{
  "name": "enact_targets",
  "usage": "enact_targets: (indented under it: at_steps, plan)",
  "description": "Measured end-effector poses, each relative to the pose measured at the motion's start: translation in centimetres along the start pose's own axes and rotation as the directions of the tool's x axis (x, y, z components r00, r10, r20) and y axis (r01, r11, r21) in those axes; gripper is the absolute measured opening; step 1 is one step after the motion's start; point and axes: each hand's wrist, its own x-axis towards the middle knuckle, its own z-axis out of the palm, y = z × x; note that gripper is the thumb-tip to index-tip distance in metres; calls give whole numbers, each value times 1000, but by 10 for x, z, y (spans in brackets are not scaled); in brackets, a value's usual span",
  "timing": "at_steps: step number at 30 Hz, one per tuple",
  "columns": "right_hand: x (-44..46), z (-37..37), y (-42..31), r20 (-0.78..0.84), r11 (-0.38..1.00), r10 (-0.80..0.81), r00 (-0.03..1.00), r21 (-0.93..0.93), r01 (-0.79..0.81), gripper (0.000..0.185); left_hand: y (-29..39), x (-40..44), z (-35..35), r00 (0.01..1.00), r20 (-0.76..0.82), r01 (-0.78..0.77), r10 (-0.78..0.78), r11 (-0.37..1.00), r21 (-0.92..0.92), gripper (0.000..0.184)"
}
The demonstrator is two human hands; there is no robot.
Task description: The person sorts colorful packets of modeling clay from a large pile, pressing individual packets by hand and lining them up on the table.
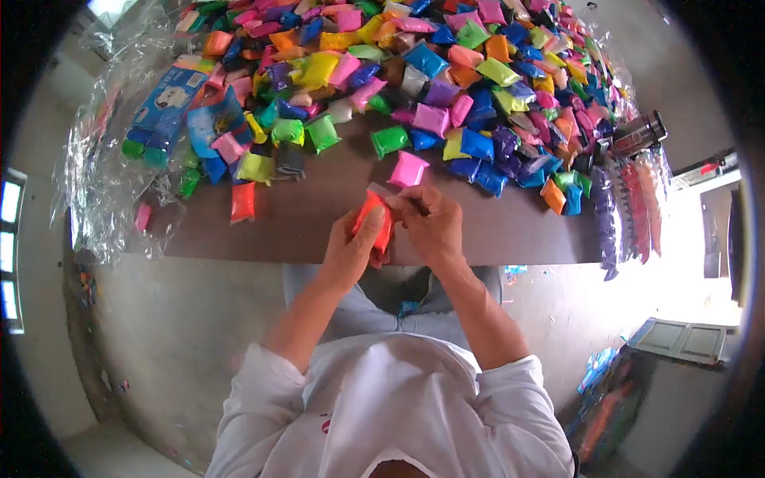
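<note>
A small, soft red packet (373, 213) in transparent wrap is held over the table's front edge. My left hand (349, 245) grips it from the left, thumb lying across its face. At the packet's upper right, my right hand (433, 225) pinches the wrapper edge between thumb and fingers; the fingertips partly hide that spot. Just beyond the hands lies a pink packet (408, 169). Another red packet (243, 201) rests on the table to the left, and a green packet (390, 141) lies farther back.
A large heap of many-coloured packets (430, 60) covers the back of the brown table (303, 231). Crumpled transparent plastic (100, 151) spreads along the left side, near a blue printed package (167, 99). Strips of packets (629, 207) hang over the right edge beside a dark cylindrical container (639, 134).
</note>
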Motion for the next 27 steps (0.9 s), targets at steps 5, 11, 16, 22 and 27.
enact_targets:
  at_steps: [5, 11, 16, 22, 27]
  plan:
    - [-2, -26, 17, 141, 707, 155, 978, 676, -209, 19, 5, -1, 11, 987, 33, 158, -155, 980, -119, 43]
    - [-11, -25, -7, 320, 777, -55, 946, 608, -161, 29, 2, 2, 5, 907, 306, 406, -290, 794, -453, 47]
    - [-9, -36, -2, 275, 879, 44, 960, 447, -168, 25, 0, 1, 25, 889, 221, 455, -401, 828, -328, 60]
    - [-25, -38, -9, 82, 961, 69, 994, 261, -88, 23, 4, -2, 10, 978, 186, 122, -90, 979, -166, 56]
    - [-33, -30, 4, 77, 904, 0, 997, 425, -32, 25, 12, -10, 21, 992, 74, -121, 103, 947, 299, 38]
